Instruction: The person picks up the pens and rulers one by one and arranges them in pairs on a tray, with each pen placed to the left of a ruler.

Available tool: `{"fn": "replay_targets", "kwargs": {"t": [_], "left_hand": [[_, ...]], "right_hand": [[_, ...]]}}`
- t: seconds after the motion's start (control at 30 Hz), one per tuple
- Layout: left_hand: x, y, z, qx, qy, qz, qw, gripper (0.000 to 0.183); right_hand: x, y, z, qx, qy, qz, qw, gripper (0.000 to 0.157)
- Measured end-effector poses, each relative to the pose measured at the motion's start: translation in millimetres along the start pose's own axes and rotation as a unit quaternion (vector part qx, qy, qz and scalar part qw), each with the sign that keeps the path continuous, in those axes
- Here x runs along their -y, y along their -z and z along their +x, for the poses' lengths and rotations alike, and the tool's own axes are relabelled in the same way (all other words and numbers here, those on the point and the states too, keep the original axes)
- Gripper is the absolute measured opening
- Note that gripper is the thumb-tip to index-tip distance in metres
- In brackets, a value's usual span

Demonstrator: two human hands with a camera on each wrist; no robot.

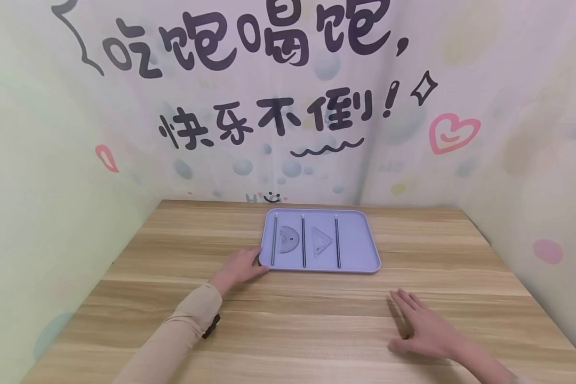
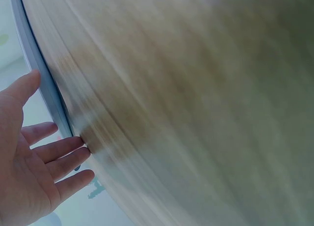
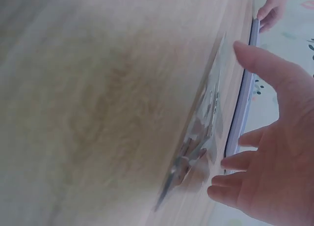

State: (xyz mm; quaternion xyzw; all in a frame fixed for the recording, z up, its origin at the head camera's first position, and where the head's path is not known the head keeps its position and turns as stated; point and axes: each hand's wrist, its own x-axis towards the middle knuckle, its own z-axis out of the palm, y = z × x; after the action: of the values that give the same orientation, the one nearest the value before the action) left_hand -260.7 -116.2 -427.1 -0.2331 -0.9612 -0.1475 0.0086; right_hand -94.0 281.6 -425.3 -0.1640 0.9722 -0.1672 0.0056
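A lavender tray (image 1: 360, 234) lies toward the back of the table. On it are three thin dark pencils (image 1: 304, 242) with pale ends, a clear protractor (image 1: 289, 239) between the left two and a clear set square (image 1: 322, 241) between the right two. My left hand (image 1: 240, 268) touches the tray's front left corner, thumb at the front side and fingers (image 2: 61, 148) spread, nearly straight, round the end. My right hand (image 1: 429, 330) is held apart from the tray, thumb and fingers spread, holding nothing. Beside it in the right wrist view lies a shiny see-through flat item (image 3: 198, 132), its kind unclear.
The wood-grain table (image 1: 297, 325) meets a printed wall covering (image 1: 269, 170) just behind the tray. Side walls (image 1: 533, 176) stand close on the left and right. A black object (image 1: 212, 326) shows at my left forearm.
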Motion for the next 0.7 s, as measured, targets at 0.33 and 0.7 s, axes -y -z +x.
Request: {"fn": "replay_targets", "kwargs": {"t": [0.33, 0.7], "left_hand": [[0.1, 1.4, -1.5, 0.006, 0.009, -0.014, 0.9998, 0.052], [-0.8, 1.8, -2.0, 0.006, 0.008, -0.017, 0.9998, 0.054]], "right_hand": [[-8.3, 3.6, -6.4, -0.004, 0.005, 0.005, 1.000, 0.083], [-19.4, 8.9, -17.1, 0.002, 0.058, 0.002, 0.998, 0.058]]}}
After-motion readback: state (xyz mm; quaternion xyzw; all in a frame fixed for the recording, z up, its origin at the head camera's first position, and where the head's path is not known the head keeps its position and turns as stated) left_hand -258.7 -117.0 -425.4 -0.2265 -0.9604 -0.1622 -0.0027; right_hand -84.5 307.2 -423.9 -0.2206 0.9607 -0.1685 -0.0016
